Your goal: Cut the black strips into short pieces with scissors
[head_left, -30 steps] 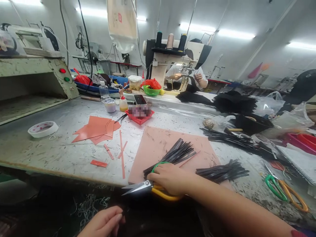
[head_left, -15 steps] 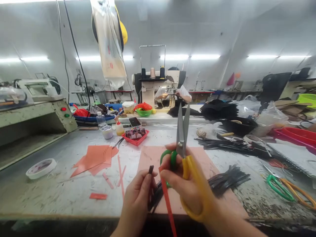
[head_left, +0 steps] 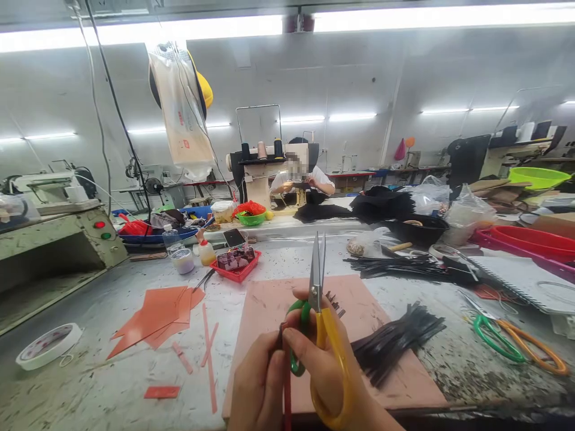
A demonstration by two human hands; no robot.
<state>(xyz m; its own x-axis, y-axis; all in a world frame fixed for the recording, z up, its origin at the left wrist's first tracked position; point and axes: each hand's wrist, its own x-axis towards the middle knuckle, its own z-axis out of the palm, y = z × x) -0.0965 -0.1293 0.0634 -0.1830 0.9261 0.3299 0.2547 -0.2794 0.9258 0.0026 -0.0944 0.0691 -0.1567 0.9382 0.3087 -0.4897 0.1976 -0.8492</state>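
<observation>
From my end I see both bare hands raised in front of me, close together over the near part of a pink mat (head_left: 363,317). My left grip (head_left: 258,377) is narrow, thumb against fingers, pinching what looks like the end of a dark strip (head_left: 281,336); the overlap of fingers hides much of it. My right grip (head_left: 332,359) is closed around the scissors (head_left: 317,281), which have one green and one yellow handle, their blades pointing up and slightly parted. A red strip (head_left: 287,395) hangs between the two hands, its upper end by the right thumb.

A bundle of black strips (head_left: 390,347) lies to the right, partly on the mat. Left of the mat, on the grey tabletop (head_left: 103,305), I have overlapping orange sheets (head_left: 157,317) and a small orange piece (head_left: 162,392), with a white tape roll (head_left: 49,358) farther left. A second pair of scissors (head_left: 494,321) lies at far right. Beyond, a person (head_left: 322,179) sits behind a sewing machine.
</observation>
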